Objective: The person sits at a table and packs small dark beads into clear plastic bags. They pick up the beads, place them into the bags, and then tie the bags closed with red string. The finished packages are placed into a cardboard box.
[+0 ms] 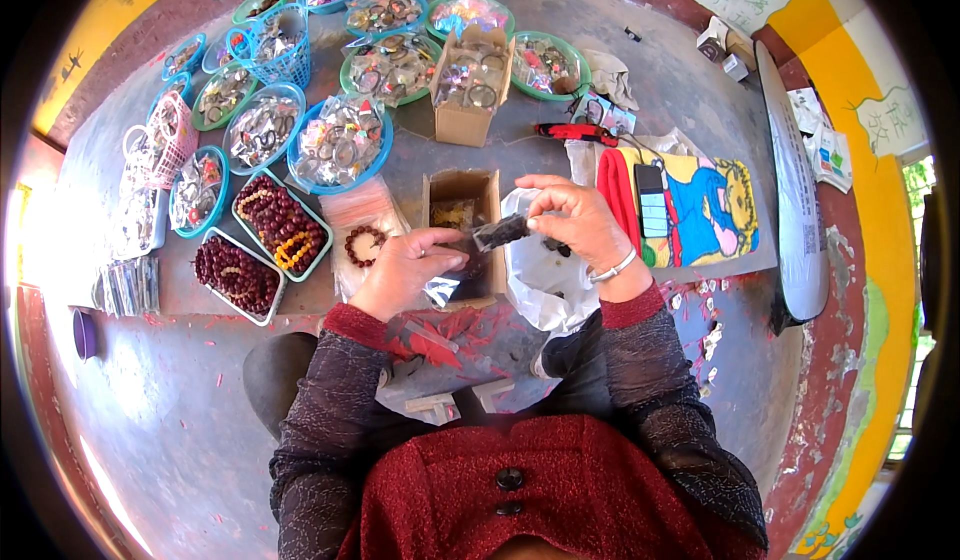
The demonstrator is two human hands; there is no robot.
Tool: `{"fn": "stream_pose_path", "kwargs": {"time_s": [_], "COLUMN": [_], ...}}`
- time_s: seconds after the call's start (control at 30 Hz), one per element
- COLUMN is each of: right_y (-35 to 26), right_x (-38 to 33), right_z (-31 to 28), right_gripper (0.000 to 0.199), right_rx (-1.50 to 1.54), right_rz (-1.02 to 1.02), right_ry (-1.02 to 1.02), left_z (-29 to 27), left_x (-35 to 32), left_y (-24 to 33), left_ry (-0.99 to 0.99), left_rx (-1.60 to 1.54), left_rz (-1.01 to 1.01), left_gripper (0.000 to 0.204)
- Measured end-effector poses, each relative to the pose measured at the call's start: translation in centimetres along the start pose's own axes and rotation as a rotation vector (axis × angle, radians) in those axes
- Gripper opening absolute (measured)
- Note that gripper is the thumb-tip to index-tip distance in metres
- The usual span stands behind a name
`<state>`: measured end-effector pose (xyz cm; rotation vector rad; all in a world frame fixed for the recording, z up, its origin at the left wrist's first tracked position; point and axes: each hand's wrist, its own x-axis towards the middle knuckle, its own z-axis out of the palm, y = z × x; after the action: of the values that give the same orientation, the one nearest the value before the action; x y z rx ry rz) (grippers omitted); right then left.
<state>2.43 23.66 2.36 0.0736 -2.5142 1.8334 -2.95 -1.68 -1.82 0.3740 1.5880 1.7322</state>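
Note:
Above the open cardboard box (490, 185), my two hands are close together. My right hand (585, 222), with a silver bangle on the wrist, pinches one end of a small dark bundle (503, 231) that looks partly wrapped in clear plastic. My left hand (405, 265) is closed at the bundle's other end, on what looks like a clear plastic bag (440, 288) shining below the fingers. The bundle's exact kind is too small to tell. Just right of the box is a white plastic bag (550, 285) with a few dark pieces in it.
Stacked clear bags (365, 205) and a dark beaded bracelet (364, 246) lie left of the box. Two trays of beads (282, 222) and several baskets of packaged trinkets (340, 145) fill the left and back. A phone (652, 200) rests on a colourful towel (705, 210) at right.

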Motion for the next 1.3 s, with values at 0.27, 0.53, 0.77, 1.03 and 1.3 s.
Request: {"fn": "stream_pose_path", "kwargs": {"time_s": [0.27,0.53,0.77,1.03,1.3], "right_y": [2.4,8.2,11.1,20.0,23.3], "right_x": [0.9,2.6,1.8,0.3,-1.5], "right_z": [-0.6,-1.5,-5.1,-1.4,2.7], "right_gripper": [0.008,0.013,0.014,0.034,0.033], "right_rx": [0.205,-0.129,-0.293,-0.970,-1.091], "right_rz": [0.259,0.275,0.509,0.823,0.756], "right_ry": [0.190,0.366,0.227,0.023,0.218], "left_z": [-1.1,-0.9,-1.6,-1.5,-1.2], "left_x": [-1.6,-1.9,-2.3,-2.3,-2.0], "left_y": [3.2,3.8,3.6,3.8,3.6], "left_ry": [0.173,0.145,0.178,0.233,0.220], "left_rx": [-0.219,-0.259,-0.280,-0.257,-0.246], "left_rz": [0.002,0.044,0.127,0.145,0.113], "left_gripper": [0.024,0.022,0.020,0.019,0.018]}}
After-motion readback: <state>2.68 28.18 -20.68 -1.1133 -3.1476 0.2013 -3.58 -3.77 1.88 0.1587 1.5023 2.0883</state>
